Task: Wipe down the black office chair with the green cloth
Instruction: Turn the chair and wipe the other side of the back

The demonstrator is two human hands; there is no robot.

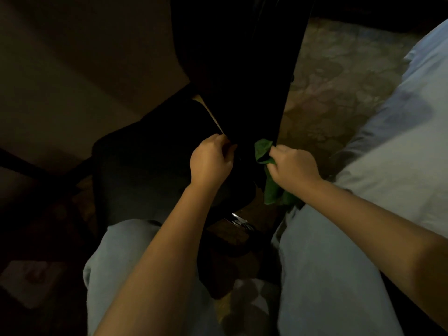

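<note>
The right hand [293, 167] grips the cloth [263, 151] against the chair [237, 69] back (very dim); the left hand [211, 161] curls at its edge, hold unclear.

Patterned carpet [339, 98], black chair [145, 170] apparently on it

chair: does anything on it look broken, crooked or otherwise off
Nothing stands out. The black office chair looks whole, its back between the hands: the left hand grips one edge, the right hand holds the green cloth against the other. The picture is very dark, so fine damage would not show.
</note>
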